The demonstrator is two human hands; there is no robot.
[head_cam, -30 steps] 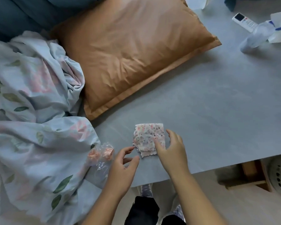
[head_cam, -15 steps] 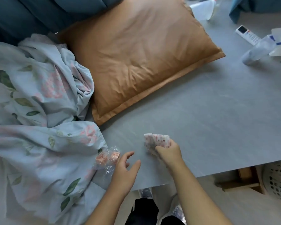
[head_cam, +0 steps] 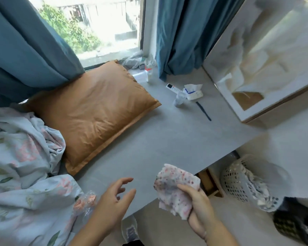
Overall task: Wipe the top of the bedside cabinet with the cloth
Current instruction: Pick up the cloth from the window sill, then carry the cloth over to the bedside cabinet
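A small speckled pink-and-white cloth [head_cam: 172, 189] is lifted off the grey surface [head_cam: 167, 139] and held up by my right hand [head_cam: 201, 210] near the surface's front edge. My left hand [head_cam: 112, 205] hovers with fingers apart just left of it, over the front edge, holding nothing. The grey top runs from the pillow on the left back to the window. A white cabinet [head_cam: 267, 64] with a glass-like front stands at the right.
An orange pillow [head_cam: 94, 112] and a floral duvet [head_cam: 23, 166] cover the left. A crumpled clear wrapper [head_cam: 85, 203] lies by my left hand. A remote [head_cam: 173, 88], tissue pack [head_cam: 193, 91], bottles and a dark comb [head_cam: 204, 110] sit at the back. A perforated basket [head_cam: 238, 181] stands below right.
My right hand gathered the cloth from the grey top and raised it off the surface. The view tilted up, bringing the window, curtains and white cabinet into sight.
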